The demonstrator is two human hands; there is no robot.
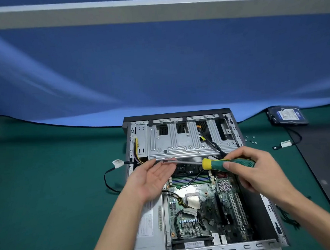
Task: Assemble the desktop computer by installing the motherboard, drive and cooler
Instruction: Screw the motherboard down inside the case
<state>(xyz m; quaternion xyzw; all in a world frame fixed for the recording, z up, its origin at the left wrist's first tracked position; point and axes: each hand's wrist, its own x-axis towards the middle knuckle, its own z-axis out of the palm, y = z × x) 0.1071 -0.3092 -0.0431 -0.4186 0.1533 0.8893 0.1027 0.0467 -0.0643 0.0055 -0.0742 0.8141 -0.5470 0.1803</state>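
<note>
- The open computer case (181,116) lies flat on the green surface (47,180), its open side up, with a blue backdrop (156,67) rising behind it.
- The motherboard (206,209) sits inside the case, its bare silver processor (193,200) showing near the middle with no cooler on it.
- A metal drive cage (184,141) spans the far end of the case; a bundle of black wires (213,145) runs down across its right part.
- The right hand (255,169) holds a screwdriver (216,163) sideways above the case, its grip curled round the green and yellow handle, thumb lying along the near side.
- The screwdriver's metal shaft points toward the left, and its tip reaches the fingertips of the left hand (154,177).
- The left hand is palm up, its grip spread, fingers straight; they seem to touch the tip, though I cannot tell whether anything small sits there.
- The hard drive (287,116), dark with a blue and white label, lies on the surface well apart from the case, at the far right.
- A few small screws (251,140) are scattered on the surface just beside the case's right wall.
- A white connector (286,143) on a black cable lies near those screws, at the edge of a dark mat (327,163).
- Another white connector (118,163) on a looping black cable rests on the surface left of the case.
</note>
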